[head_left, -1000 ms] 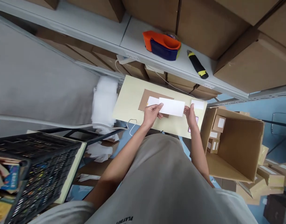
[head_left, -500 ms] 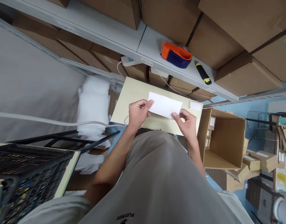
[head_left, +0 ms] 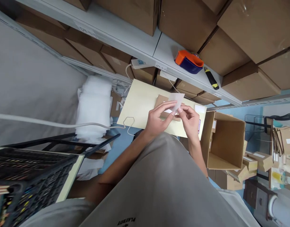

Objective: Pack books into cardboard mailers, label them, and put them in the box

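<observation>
A small white paper (head_left: 177, 98) is raised between my two hands, above a flat brown cardboard box (head_left: 160, 100) on the pale yellow board (head_left: 137, 102). My left hand (head_left: 159, 118) pinches the paper's lower edge between thumb and fingers. The fingertips of my right hand (head_left: 189, 119) are closed on its lower right corner, close to the left thumb. Some white shows on the box behind my fingers; the hands partly hide it.
An orange and blue tape dispenser (head_left: 189, 62) and a black and yellow cutter (head_left: 211, 78) lie on the grey shelf (head_left: 135, 41). An open carton (head_left: 226, 142) stands right of the board, a black crate (head_left: 33, 179) at lower left. A white cable (head_left: 64, 125) crosses the left side.
The paper was held flat by both hands and is now tilted up, narrower in view. The hands have come together, and a brown box shows beneath. The view has shifted slightly.
</observation>
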Motion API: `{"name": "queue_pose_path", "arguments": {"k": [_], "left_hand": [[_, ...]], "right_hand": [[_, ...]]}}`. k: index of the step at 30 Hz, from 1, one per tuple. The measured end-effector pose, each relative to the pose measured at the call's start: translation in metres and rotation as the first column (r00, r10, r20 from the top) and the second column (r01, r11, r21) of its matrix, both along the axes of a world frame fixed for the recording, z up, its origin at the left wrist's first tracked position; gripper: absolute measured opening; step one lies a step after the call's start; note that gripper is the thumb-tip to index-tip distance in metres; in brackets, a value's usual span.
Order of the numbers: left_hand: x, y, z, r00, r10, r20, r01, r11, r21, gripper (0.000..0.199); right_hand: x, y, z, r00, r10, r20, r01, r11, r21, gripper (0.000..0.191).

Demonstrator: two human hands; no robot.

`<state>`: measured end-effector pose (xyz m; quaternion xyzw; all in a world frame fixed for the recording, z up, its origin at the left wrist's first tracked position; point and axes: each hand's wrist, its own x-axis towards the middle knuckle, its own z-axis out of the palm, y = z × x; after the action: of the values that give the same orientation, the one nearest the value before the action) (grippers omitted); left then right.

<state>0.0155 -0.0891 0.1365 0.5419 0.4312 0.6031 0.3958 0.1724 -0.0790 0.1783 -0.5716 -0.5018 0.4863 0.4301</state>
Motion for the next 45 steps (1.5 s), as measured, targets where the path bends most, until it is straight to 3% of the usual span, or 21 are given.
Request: {"name": "queue_pose_path", "arguments": {"k": [4, 11, 23, 33, 45], "left_hand": [[-0.012, 0.006, 0.0, 1.0, -0.003, 0.001, 0.003, 1.0, 0.019, 0.024], [-0.018, 0.008, 0.002, 1.0, -0.015, -0.013, 0.015, 1.0, 0.025, 0.016], [0.013, 0.011, 0.005, 0.998, -0.057, -0.006, 0.057, 0.997, 0.061, 0.018], [0.033, 0.01, 0.006, 0.999, -0.038, -0.03, 0.039, 0.999, 0.01, 0.022], [0.052, 0.004, 0.009, 0.995, -0.064, -0.073, 0.067, 0.997, 0.039, 0.019]], "right_hand": [[-0.004, -0.004, 0.014, 0.998, 0.046, -0.04, -0.047, 0.999, -0.015, 0.044], [-0.003, -0.005, 0.019, 0.997, 0.071, -0.023, -0.071, 0.997, -0.028, 0.044], [0.024, -0.002, 0.015, 0.992, 0.085, 0.092, -0.096, 0.988, 0.122, 0.041], [0.051, -0.008, 0.013, 0.988, 0.153, 0.004, -0.152, 0.986, 0.064, 0.035], [0.069, -0.017, 0.011, 0.989, 0.12, 0.082, -0.128, 0.988, 0.091, 0.034]]}}
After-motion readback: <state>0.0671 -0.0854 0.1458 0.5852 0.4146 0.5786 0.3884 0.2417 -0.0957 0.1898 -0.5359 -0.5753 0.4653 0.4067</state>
